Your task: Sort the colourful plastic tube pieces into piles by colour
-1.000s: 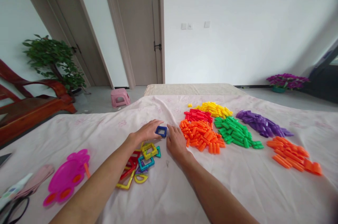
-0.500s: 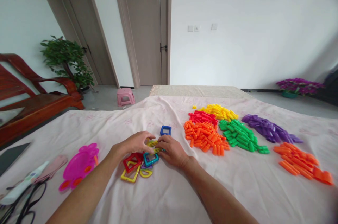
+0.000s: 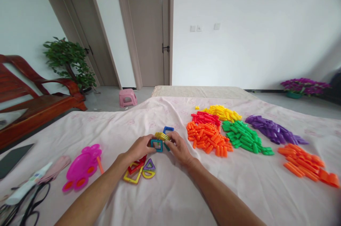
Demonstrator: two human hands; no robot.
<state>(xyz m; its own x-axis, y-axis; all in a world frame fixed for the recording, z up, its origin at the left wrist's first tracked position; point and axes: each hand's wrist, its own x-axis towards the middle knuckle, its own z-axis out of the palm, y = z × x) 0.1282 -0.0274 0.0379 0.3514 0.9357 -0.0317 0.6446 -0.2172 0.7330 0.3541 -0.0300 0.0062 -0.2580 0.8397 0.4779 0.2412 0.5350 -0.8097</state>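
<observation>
My left hand is closed, with its fingertips at the left side of a teal square magnetic tile that is tipped up on edge. Between both hands is a small stack of yellow magnetic tiles, gripped on its right end by my right hand. Part of a dark teal piece shows under the right fingers. Just beyond lies a blue square tile. Closer to me, a red tile overlaps a yellow square tile, beside a purple triangle and a yellow half-round piece.
To the right lie piles of orange, red, yellow, green and purple plastic pieces, plus more orange ones. A pink plate, glasses and a dark tablet-like slab lie left.
Both hands have lifted the teal square away from the pile and tipped it up, with the yellow stack above it. The purple triangle is now uncovered.
</observation>
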